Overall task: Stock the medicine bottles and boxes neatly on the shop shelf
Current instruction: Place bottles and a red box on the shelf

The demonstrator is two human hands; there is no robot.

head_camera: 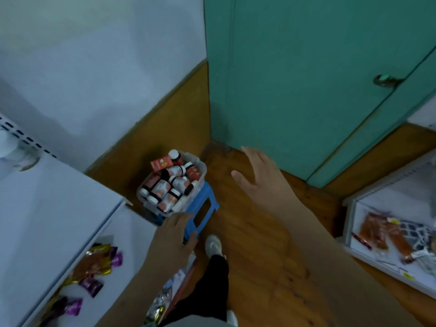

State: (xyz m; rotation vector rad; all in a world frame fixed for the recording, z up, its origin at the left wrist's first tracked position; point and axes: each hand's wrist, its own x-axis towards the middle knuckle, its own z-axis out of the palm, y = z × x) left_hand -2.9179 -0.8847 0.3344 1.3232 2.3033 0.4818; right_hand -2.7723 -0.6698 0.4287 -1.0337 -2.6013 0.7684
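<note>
A clear plastic tub [200, 166] holds several dark medicine bottles [162, 187] with red-and-white labels and a small red box [161, 163]. It sits on a blue plastic stool [204, 210] on the wooden floor. My left hand [171, 241] reaches down toward the tub's near edge, fingers relaxed, holding nothing. My right hand [257, 173] hovers open to the right of the tub, fingers spread, apart from it. A white shop shelf [47, 204] stands at the left.
The lower left shelf carries purple and gold packets [99, 263]. Another white shelf [377, 232] at the right holds orange packets. A teal door [306, 79] stands ahead. My leg and white shoe [213, 245] are beside the stool.
</note>
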